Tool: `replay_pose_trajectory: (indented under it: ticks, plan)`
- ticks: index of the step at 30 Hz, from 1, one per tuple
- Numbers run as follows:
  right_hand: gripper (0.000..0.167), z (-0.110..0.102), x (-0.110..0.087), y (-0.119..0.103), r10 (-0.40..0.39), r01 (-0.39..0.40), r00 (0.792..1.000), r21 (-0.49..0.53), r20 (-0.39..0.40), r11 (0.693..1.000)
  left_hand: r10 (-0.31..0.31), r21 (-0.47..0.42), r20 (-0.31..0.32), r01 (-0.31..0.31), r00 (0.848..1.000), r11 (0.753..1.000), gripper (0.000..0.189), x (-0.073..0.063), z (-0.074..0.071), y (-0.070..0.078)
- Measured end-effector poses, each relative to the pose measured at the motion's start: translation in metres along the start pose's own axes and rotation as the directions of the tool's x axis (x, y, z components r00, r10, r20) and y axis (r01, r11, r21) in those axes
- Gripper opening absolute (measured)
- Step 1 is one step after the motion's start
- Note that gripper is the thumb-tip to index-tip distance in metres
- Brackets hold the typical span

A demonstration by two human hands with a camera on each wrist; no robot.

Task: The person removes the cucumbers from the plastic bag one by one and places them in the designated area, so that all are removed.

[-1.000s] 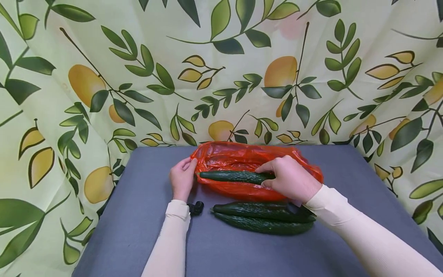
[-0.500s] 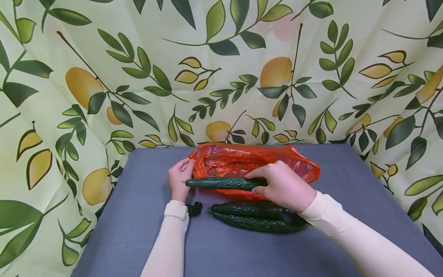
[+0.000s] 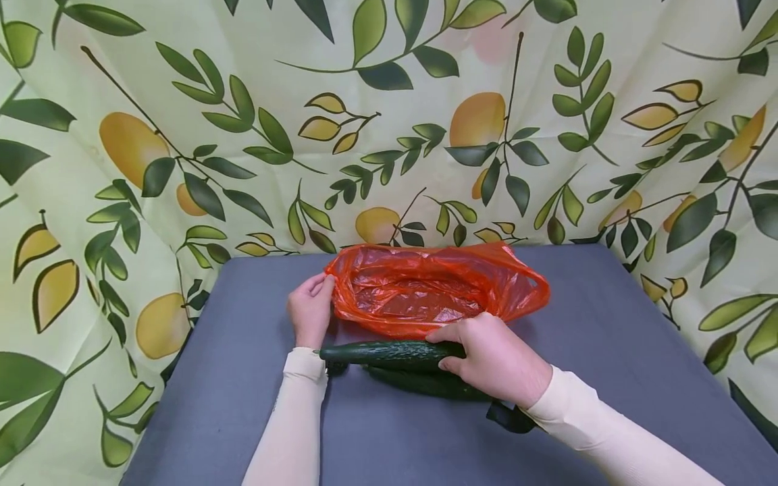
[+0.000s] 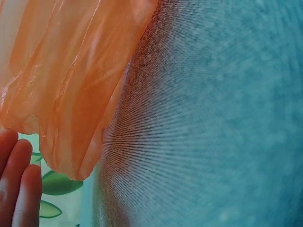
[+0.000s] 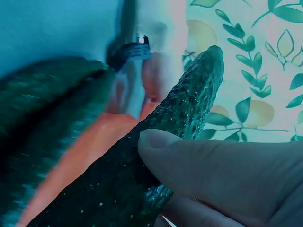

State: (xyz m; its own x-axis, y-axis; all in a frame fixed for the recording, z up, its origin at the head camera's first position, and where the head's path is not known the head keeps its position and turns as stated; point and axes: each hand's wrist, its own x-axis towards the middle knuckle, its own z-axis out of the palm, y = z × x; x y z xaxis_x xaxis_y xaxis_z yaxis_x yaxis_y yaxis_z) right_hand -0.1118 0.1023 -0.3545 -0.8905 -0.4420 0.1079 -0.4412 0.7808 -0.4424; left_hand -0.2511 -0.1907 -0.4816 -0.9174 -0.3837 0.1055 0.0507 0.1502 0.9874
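A red translucent plastic bag [image 3: 389,327] lies at the table's back, its mouth spread wide. My left hand [image 3: 308,312] pinches the bag's left edge; in the left wrist view a few fingers [image 4: 19,189] show beside the hanging film. Between thumb and fingers, my right hand [image 3: 495,358] holds a dark green cucumber [image 3: 383,352] level, in front of the bag. Its bumpy skin shows close up in the right wrist view. Below it, more cucumbers [image 3: 419,385] lie side by side on the table, partly hidden by the held one and the right hand.
A grey-blue cloth covers the table [image 3: 231,418]. A leaf-and-fruit patterned curtain [image 3: 365,135] hangs behind and along both sides. Small dark cameras sit at the wrists, the right one [image 3: 509,417] close to the tabletop.
My right hand has lifted the cucumber out of the bag and brought it toward me, over the cucumbers on the table. The left hand keeps its pinch on the bag's edge.
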Motion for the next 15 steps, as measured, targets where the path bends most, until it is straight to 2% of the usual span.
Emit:
replay_pose_trajectory:
  ticks: [7, 10, 15]
  plan:
    - [0.035, 0.016, -0.026, 0.017, 0.069, -0.070, 0.997, 0.008, 0.027, 0.998, 0.015, -0.026, -0.020, -0.016, 1.000, 1.000, 0.036, 0.005, -0.002, 0.000]
    - [0.033, 0.024, -0.039, 0.024, 0.107, -0.107, 0.993, 0.009, 0.047, 0.994, 0.005, -0.035, -0.015, -0.006, 1.000, 0.999, 0.039, 0.004, -0.002, 0.000]
    - [0.033, 0.035, -0.054, 0.032, 0.127, -0.127, 0.991, -0.008, 0.037, 0.992, -0.006, -0.029, -0.011, 0.006, 1.000, 1.000, 0.044, 0.003, 0.000, -0.002]
